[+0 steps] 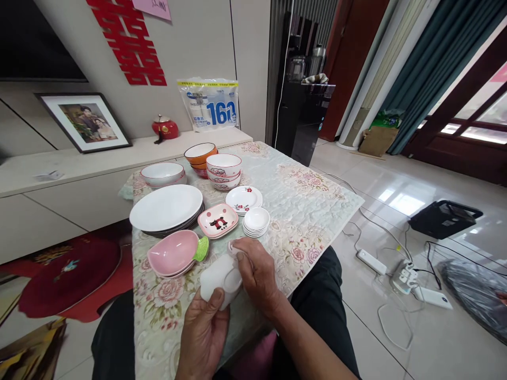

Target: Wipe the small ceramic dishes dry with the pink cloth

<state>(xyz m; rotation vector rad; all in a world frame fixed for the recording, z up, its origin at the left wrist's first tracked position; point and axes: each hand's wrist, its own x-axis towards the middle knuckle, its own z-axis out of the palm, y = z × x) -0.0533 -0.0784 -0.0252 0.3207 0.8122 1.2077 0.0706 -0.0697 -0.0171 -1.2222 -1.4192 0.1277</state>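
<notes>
My left hand is closed around the lower side of a smooth white rounded object, its thumb on the near side. The fingers of my right hand are bent round the narrower far end, hiding part of it; the exact kind is unclear. Just beyond my hands lie pink half-round dishes with a green leaf-shaped handle, stacked. Farther back are square pink cat dishes, small white saucers and flower-printed plates.
Large white oval plates, white bowls, red-rimmed bowls and orange bowls stand on the flowered tablecloth. Behind are a cabinet with a photo frame, red pot and plastic bag. Cables and a power strip lie right.
</notes>
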